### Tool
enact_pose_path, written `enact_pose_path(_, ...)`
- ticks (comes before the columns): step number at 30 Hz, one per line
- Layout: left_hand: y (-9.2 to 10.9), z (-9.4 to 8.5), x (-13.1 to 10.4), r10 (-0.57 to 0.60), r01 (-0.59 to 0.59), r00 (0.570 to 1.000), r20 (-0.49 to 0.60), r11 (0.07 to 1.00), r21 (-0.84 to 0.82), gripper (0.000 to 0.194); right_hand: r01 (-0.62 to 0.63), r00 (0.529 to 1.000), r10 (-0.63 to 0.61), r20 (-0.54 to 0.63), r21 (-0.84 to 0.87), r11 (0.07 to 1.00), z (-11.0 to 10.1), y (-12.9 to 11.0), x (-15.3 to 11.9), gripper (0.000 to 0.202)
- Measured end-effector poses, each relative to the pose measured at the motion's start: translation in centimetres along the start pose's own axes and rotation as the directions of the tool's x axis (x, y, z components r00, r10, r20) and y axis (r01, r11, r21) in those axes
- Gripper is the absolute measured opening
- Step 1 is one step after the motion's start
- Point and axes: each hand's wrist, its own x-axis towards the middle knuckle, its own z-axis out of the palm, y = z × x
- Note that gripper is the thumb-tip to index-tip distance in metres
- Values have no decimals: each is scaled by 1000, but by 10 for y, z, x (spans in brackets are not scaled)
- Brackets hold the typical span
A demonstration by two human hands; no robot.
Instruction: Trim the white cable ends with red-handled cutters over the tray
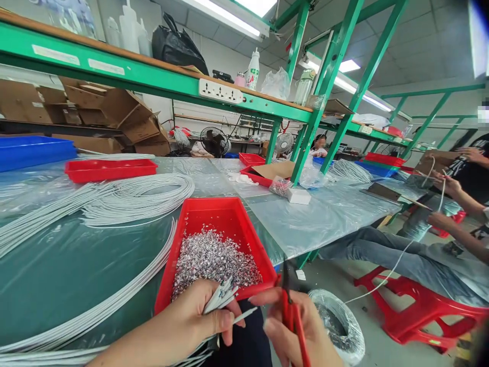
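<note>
My left hand (198, 318) is closed round a bundle of white cables (221, 297), whose ends stick up past my fingers; one end points off to the right on its own. In my right hand (301, 326) are red-handled scissors (291, 311), their dark blades upward and somewhat blurred. The blades are just right of the cable ends and apart from them. Right behind both hands stands a red tray (250, 239), partly filled with small shiny silvery scraps (214, 257). More white cable (130, 285) curves over the table left of the tray.
A coiled cable bundle (153, 196) lies behind on the left, near a shallow red tray (110, 171) and a blue bin (34, 153). A green shelf post (311, 137) rises from the table. At right, a co-worker's hands (445, 204) hold white cable above a red stool (424, 306).
</note>
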Motion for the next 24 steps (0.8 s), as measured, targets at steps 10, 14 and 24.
enact_pose_path(10,4,1,1,31,-24,999,-29,975,223,16,-29,993,-33,116,497,868,23,20,23,31)
enact_pose_path(14,8,3,1,93,-88,995,-30,984,154,15,-190,961,3,275,655,731,26,16,23,21)
enact_pose_path(24,0,12,-4,96,-43,971,-219,971,235,22,81,980,-73,-187,35,996,28,0,8,37)
